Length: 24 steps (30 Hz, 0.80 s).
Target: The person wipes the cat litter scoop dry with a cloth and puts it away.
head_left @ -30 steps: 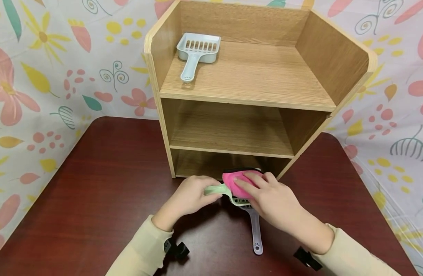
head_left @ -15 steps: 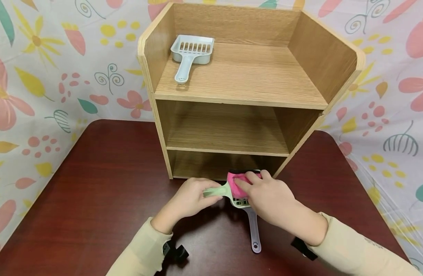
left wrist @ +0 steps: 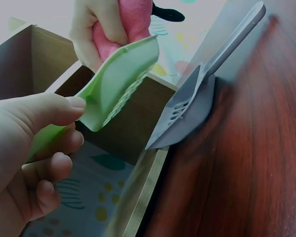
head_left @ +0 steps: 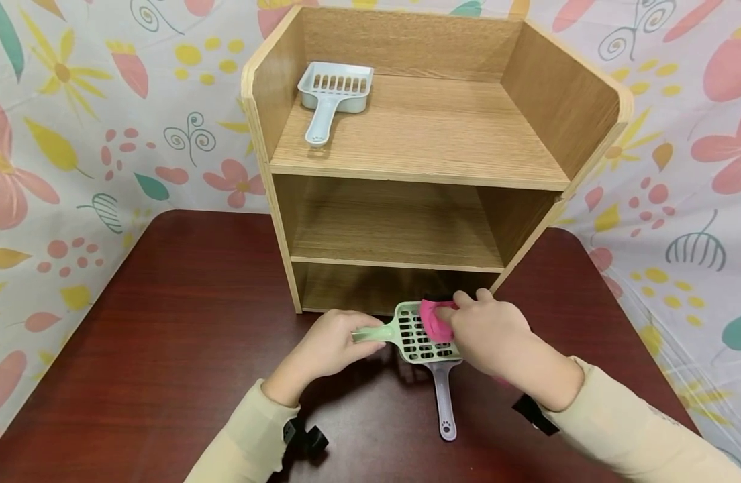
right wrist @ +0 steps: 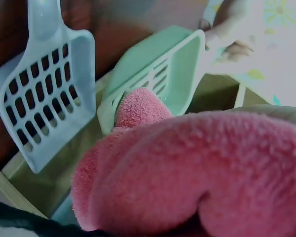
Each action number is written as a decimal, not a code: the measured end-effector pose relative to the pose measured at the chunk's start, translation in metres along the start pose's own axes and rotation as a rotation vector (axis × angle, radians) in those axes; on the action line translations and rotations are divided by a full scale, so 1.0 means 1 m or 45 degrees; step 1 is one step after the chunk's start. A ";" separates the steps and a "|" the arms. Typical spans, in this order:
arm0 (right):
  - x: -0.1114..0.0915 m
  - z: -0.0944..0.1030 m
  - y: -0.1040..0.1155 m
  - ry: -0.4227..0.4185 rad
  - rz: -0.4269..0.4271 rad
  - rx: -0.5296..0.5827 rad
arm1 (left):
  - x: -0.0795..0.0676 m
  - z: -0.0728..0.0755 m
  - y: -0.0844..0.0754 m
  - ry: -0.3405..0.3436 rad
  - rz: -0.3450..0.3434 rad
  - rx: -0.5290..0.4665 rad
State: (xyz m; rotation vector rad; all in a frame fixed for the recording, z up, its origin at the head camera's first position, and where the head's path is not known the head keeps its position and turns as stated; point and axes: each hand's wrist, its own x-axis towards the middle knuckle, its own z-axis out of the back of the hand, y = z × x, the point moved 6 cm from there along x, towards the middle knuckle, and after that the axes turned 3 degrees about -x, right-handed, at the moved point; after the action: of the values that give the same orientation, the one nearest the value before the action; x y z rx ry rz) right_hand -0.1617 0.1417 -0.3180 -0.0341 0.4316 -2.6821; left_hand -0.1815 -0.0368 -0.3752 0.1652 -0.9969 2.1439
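Note:
My left hand [head_left: 331, 342] grips the handle of a light green litter scoop [head_left: 397, 330], its slotted pan held above the table. My right hand [head_left: 494, 332] holds a pink fuzzy cloth [head_left: 433, 323] against the right part of that pan. In the right wrist view the bunched cloth [right wrist: 197, 158] fills the foreground, one fold reaching into the green pan [right wrist: 187, 74]. Below it, a pale purple litter scoop [head_left: 445, 402] lies on the table, handle toward me; the green pan hides most of its pan in the head view, while the left wrist view shows its slots [left wrist: 180, 111].
A wooden shelf unit [head_left: 419, 176] stands right behind the hands. On its top level, at the left, sits a light blue litter scoop with a tray-like base [head_left: 325, 114]. The dark red table [head_left: 183, 349] runs to a patterned cloth backdrop [head_left: 165, 147].
My right hand has slid the pink cloth rightward across the green scoop, uncovering more of its slots. The left hand keeps its grip on the handle, nearly still.

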 end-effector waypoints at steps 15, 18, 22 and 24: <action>-0.004 0.010 0.019 -0.308 0.142 0.126 | -0.001 0.004 -0.009 -0.035 -0.074 0.055; -0.005 0.004 0.022 -0.333 0.186 0.115 | -0.001 0.005 -0.007 -0.051 -0.073 0.038; -0.005 0.000 0.024 -0.310 0.232 0.076 | -0.002 0.004 -0.007 -0.046 -0.091 0.025; -0.005 0.000 0.022 -0.287 0.229 0.053 | -0.002 0.002 -0.008 -0.044 -0.113 0.015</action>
State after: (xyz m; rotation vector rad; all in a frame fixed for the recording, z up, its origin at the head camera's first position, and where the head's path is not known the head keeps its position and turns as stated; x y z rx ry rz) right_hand -0.1477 0.1248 -0.3246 -0.2700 0.2930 -2.4736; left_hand -0.1751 -0.0359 -0.3691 0.2481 -0.9788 2.0724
